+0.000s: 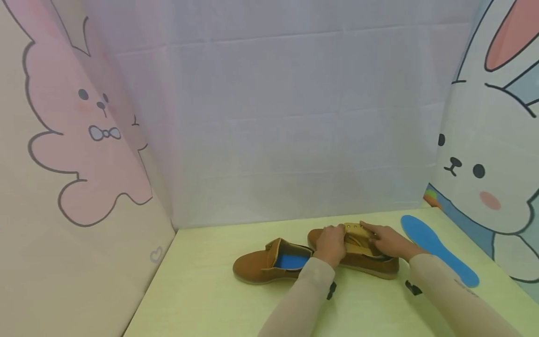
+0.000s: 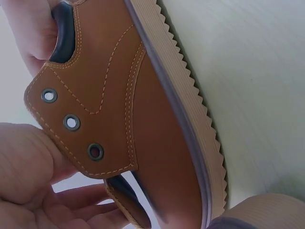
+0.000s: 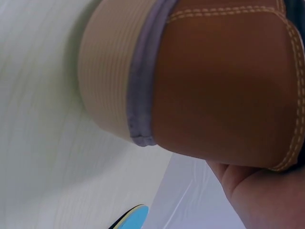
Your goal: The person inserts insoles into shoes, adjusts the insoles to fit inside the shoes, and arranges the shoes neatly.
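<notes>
1. Resting a brown leather-like shoe with ridged tan sole (image 1: pixel 370 265) on the pale yellow tabletop (image 1: pixel 202 290), lower right of centre, presumably for steadiness.
2. Curling the left hand (image 1: pixel 331 244) about the opening's front; pinching the yellow-lined far flap (image 1: pixel 356 230) with the right hand (image 1: pixel 390 239), seemingly to spread the mouth.
3. Having a matching brown shoe (image 1: pixel 252 267), blue insole (image 1: pixel 290 261) inside, just left, likely clear of handling.
4. Having a flat blue foot-shaped insole (image 1: pixel 439 248) near the right edge, apparently within reach.

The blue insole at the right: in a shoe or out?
Out: the head view shows the blue insole lying on the table, apart from the brown shoe being handled.
</notes>
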`<state>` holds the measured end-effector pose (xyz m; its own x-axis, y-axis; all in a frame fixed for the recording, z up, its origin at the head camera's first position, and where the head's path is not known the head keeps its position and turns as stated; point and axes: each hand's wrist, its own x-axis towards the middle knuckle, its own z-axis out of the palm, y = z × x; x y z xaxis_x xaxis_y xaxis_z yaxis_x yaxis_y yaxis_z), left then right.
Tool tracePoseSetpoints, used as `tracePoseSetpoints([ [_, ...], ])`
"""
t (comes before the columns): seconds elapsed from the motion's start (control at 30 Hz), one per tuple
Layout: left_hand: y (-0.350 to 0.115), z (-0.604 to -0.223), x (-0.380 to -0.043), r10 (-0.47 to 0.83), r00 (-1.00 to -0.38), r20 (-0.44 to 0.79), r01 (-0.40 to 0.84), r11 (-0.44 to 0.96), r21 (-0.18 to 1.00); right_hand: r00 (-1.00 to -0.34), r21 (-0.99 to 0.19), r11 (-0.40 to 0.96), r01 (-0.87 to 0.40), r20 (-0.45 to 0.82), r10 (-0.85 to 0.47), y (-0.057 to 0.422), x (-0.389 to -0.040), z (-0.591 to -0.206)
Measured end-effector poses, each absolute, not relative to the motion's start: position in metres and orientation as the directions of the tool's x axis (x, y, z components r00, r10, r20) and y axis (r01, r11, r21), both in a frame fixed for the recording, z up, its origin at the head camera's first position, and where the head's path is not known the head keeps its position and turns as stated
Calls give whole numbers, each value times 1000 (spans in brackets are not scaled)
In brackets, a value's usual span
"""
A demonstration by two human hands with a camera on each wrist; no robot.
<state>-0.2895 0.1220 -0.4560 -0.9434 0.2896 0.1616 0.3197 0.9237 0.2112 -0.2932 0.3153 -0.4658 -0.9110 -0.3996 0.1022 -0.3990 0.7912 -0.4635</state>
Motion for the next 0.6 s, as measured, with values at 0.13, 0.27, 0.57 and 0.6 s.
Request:
tracePoseSetpoints([
  [0.13,124,-456,-289,299,-936,184,330,929,165,-910,-471,786,-400,101,-402,315,-293,-465],
  [0.27,124,-458,-288,325,-931,168,344,933,102,-909,-474,783,-403,110,-402,315,-294,-464],
  [0.57,117,-455,-276,430,-901,50,433,895,105,-917,-499,777,-384,106,-385,314,-293,-466],
  [0.6,116,-455,-276,433,-900,46,435,892,118,-916,-499,776,-385,108,-385,314,-293,-466],
])
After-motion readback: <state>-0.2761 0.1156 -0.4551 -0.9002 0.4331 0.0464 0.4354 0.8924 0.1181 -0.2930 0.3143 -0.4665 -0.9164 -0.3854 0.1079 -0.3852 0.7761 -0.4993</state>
